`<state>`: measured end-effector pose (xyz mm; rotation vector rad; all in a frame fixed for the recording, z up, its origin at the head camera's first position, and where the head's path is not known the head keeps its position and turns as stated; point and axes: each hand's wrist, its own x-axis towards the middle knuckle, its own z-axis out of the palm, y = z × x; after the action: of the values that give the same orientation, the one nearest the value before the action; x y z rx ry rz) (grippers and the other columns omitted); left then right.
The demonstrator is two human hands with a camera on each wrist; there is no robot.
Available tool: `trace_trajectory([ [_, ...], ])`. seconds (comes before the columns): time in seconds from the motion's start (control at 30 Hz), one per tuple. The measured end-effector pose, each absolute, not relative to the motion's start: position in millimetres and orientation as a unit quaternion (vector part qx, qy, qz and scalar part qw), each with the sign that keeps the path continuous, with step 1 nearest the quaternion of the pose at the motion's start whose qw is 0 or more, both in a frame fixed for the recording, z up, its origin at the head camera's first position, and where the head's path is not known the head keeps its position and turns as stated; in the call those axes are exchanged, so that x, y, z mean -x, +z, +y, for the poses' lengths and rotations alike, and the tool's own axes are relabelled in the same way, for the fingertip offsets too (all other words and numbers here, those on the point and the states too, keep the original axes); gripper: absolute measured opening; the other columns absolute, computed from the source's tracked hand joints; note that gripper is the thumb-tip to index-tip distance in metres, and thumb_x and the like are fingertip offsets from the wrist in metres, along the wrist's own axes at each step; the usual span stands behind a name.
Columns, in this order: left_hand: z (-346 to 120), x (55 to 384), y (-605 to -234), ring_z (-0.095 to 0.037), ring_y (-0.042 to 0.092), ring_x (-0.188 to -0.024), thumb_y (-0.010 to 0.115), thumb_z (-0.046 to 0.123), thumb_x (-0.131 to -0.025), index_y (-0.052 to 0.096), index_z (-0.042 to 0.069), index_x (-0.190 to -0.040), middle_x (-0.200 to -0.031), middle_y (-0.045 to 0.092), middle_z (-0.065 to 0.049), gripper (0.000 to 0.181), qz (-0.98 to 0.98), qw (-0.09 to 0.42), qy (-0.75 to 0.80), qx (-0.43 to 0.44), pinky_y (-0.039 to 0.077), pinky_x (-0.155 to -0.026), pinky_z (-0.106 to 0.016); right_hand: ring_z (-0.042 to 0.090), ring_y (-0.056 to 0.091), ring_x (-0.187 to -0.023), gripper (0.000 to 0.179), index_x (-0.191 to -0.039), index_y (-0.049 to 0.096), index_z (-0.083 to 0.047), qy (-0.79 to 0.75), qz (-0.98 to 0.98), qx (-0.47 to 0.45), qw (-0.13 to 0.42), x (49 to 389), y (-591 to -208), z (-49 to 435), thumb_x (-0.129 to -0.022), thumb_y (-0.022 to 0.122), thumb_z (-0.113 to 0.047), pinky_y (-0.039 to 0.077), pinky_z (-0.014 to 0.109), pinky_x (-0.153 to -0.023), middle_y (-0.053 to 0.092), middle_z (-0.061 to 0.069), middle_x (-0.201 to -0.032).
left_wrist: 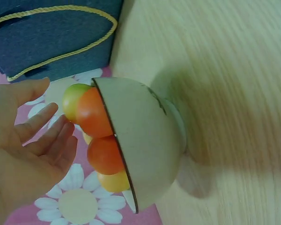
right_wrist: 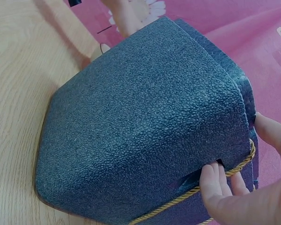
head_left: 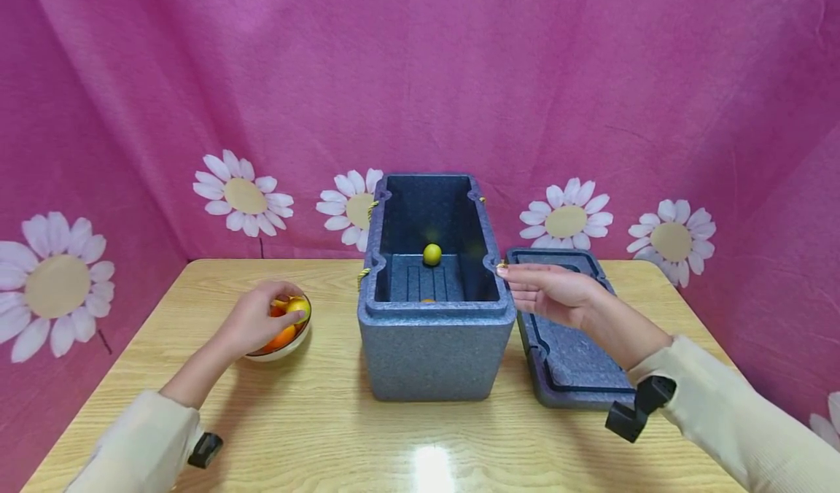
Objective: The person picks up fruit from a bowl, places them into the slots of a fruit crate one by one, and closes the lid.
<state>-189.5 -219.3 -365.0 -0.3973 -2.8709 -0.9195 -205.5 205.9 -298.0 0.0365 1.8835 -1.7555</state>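
Note:
On the left side of the table a bowl [left_wrist: 145,136] holds several round orange and yellow fruits [left_wrist: 97,112]. Over it is my left hand [head_left: 265,318], fingers spread and loosely bent around a yellow-green fruit [left_wrist: 74,101] at the top; the left wrist view shows no firm grip. A dark grey foam box [head_left: 429,354] stands in the middle, its top uncovered. Inside lie a yellow fruit [head_left: 432,254] and part of an orange one [head_left: 428,301]. My right hand [head_left: 558,292] touches the box's right side, thumb at the rim, fingers near the yellow rope handle [right_wrist: 178,199].
A matching grey lid [head_left: 584,358] lies on the table to the right of the box. Behind the wooden table [head_left: 315,435] hangs a pink cloth [head_left: 420,77] with printed daisies.

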Motion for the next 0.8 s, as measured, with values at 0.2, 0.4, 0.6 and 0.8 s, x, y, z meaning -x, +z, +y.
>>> trace_trajectory([
  [0.2, -218, 191, -370, -0.035, 0.06, -0.1, 0.07, 0.013, -0.084, 0.064, 0.0, -0.11, -0.111, 0.062, -0.022, 0.03, -0.954, 0.06, -0.264, 0.131, 0.05, -0.088, -0.051, 0.005, 0.054, -0.109, 0.08, -0.15, 0.018, 0.002, -0.654, 0.703, -0.012, 0.281, 206, -299, 206, -0.093, 0.061, -0.035, 0.049, 0.017, -0.089, 0.026, 0.018, -0.154],
  [0.4, -216, 196, -375, -0.033, 0.059, -0.098, 0.074, 0.011, -0.079, 0.065, -0.002, -0.105, -0.105, 0.065, -0.02, 0.03, -0.955, 0.084, -0.239, 0.155, 0.049, -0.085, -0.047, 0.011, 0.047, -0.121, 0.079, -0.15, 0.02, 0.001, -0.648, 0.707, -0.016, 0.282, 207, -298, 206, -0.093, 0.06, -0.036, 0.039, 0.032, -0.113, 0.024, 0.017, -0.156],
  [0.6, -213, 197, -376, -0.033, 0.059, -0.095, 0.075, 0.009, -0.077, 0.063, -0.004, -0.104, -0.103, 0.065, -0.021, 0.032, -0.958, 0.086, -0.225, 0.153, 0.05, -0.085, -0.046, 0.006, 0.054, -0.109, 0.08, -0.151, 0.018, 0.001, -0.653, 0.702, -0.016, 0.283, 207, -298, 207, -0.093, 0.061, -0.035, 0.049, 0.02, -0.094, 0.027, 0.017, -0.154],
  [0.8, -213, 198, -377, -0.032, 0.059, -0.093, 0.075, 0.006, -0.077, 0.063, -0.005, -0.103, -0.101, 0.065, -0.021, 0.031, -0.959, 0.089, -0.212, 0.163, 0.051, -0.084, -0.046, 0.016, 0.045, -0.128, 0.081, -0.151, 0.017, 0.001, -0.649, 0.706, -0.012, 0.283, 206, -299, 207, -0.093, 0.06, -0.037, 0.039, 0.033, -0.112, 0.021, 0.018, -0.157],
])
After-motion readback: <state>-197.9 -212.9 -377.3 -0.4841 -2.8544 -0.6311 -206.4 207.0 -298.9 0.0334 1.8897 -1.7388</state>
